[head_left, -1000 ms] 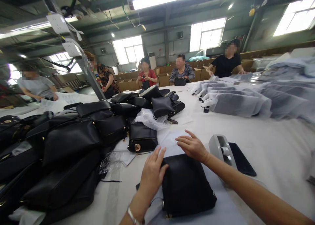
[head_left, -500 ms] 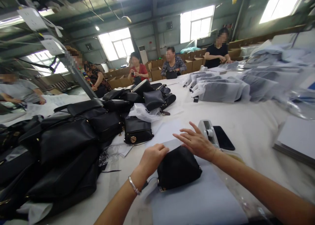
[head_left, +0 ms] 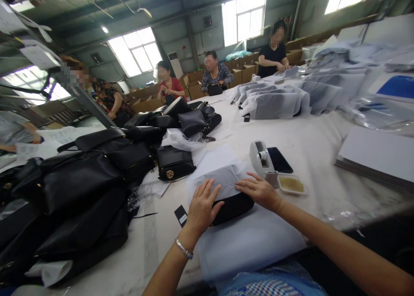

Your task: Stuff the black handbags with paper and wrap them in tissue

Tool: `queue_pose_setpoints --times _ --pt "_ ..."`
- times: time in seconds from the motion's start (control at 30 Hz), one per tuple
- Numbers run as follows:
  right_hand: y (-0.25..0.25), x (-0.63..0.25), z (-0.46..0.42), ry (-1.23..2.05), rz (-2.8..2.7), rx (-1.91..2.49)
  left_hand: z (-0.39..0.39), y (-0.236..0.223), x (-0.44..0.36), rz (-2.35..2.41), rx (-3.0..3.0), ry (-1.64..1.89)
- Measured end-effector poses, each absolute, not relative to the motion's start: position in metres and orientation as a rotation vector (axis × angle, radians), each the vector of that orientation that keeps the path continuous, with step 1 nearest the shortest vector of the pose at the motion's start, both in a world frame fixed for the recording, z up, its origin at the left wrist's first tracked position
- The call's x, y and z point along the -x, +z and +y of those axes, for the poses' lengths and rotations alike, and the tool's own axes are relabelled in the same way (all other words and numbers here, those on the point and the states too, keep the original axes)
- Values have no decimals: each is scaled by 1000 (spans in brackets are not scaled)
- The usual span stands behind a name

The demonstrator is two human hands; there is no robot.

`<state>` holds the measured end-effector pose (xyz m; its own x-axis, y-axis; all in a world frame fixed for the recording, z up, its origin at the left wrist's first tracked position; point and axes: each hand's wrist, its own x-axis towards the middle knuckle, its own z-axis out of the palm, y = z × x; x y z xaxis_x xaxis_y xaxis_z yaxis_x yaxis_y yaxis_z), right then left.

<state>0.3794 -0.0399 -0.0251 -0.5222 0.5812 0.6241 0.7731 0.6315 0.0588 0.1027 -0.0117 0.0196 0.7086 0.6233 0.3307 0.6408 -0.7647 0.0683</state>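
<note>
A black bag (head_left: 234, 208) lies in front of me on a sheet of white tissue paper (head_left: 249, 244). The far part of the paper (head_left: 223, 179) is folded over the bag's back half. My left hand (head_left: 204, 205) rests on the paper and the bag's left side, fingers stretched out. My right hand (head_left: 260, 191) lies open at the right side, its fingertips on the folded paper. A black hang tag (head_left: 180, 216) with a white label sticks out left of my left hand.
Black bags (head_left: 84, 181) are heaped at the left; one with a gold emblem (head_left: 176, 163) sits nearer. Right of my hands are a tape dispenser (head_left: 261, 155), a phone (head_left: 278, 159) and a small tray (head_left: 292, 184). A paper stack (head_left: 378, 151) and wrapped bags (head_left: 274, 104) lie beyond. Co-workers sit across.
The far side of the tissue paper has come over the bag, covering its back part. Both hands have flattened onto it. The hang tag now shows at the left, and the view has shifted.
</note>
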Motion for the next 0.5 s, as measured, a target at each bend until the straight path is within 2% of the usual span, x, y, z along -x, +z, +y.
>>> queue_pose_setpoints --times 0.33,0.5 --pt "-34 -384 -50 -346 -2280 1103 -43 -1 -109 -1095 2833 -471" --pt "-30 -387 -96 -220 -2221 1198 -46 -9 -110 -1107 2817 -476"
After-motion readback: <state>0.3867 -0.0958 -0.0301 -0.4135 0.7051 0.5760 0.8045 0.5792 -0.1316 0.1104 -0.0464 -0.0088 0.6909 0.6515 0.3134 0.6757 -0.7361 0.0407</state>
